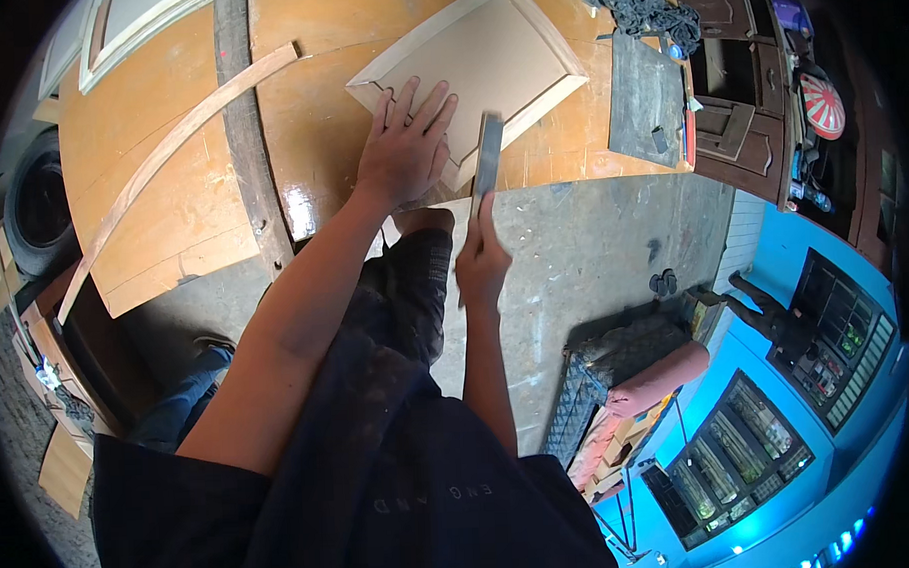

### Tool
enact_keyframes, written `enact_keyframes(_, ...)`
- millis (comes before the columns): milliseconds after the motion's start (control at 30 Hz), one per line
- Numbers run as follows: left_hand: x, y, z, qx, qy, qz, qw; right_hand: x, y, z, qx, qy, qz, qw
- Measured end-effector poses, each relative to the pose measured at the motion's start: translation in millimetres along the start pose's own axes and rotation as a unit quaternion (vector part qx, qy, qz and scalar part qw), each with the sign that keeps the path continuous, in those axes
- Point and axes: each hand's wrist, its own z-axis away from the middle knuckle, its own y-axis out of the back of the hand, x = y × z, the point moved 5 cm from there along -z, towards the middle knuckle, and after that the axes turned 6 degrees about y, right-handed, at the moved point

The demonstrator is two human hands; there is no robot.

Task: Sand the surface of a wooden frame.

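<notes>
A framed wooden panel, like a cabinet door, lies at an angle on the plywood worktop, with one corner at the worktop's near edge. My left hand rests on the panel's near-left frame piece, palm down and fingers spread. In my right hand is a narrow flat bar with a grey face; whether it is a file or a sanding stick I cannot tell. Its far end is over or against the panel's near-right frame piece. My right fist covers the bar's lower end.
A long thin wood strip crosses a dark beam on the left. A dark board and black cloth lie right. Beyond are a tyre, a dark wood cabinet, a pink roll and a standing person.
</notes>
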Motion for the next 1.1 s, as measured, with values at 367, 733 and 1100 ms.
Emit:
enact_keyframes(367, 3, -5, -1, 0.053, -0.016, 0.018, 0.998, 32, 18, -30, 0.093, -0.093, -0.079, 0.988)
enact_keyframes(733, 48, -9, 25, 0.007, -0.108, 0.072, 0.991, 19, 43, 83, 0.069, -0.211, -0.126, 0.967)
enact_keyframes(1100, 34, -1, -1, 0.041, -0.055, 0.078, 0.995, -8, 14, 44, 0.009, -0.094, -0.016, 0.995)
